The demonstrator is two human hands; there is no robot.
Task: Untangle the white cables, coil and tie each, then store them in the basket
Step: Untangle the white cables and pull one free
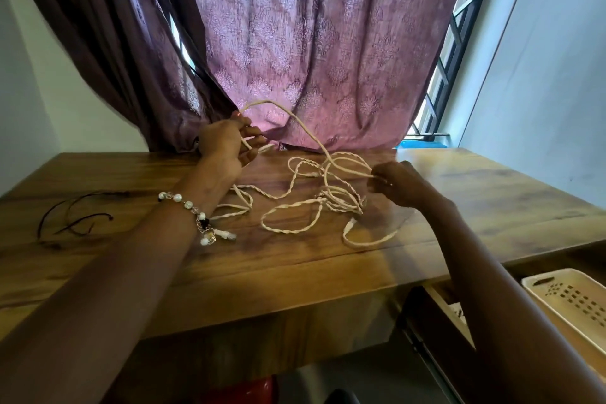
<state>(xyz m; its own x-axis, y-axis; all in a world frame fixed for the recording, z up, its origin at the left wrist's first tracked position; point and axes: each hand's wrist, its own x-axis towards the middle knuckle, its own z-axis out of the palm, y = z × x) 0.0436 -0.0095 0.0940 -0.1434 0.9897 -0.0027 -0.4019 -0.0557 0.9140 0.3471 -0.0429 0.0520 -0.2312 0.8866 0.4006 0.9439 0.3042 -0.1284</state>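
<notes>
Several loops of white cables lie tangled on the wooden table, some strands twisted around each other. My left hand is raised at the table's far edge and grips one strand, which arcs up and back down into the tangle. My right hand pinches a loop at the right side of the tangle. A cream perforated basket sits low at the right, below the table's edge.
Dark thin ties lie on the table at the left. A purple curtain hangs right behind the table. A window with dark bars is at the right. A beaded bracelet is on my left wrist.
</notes>
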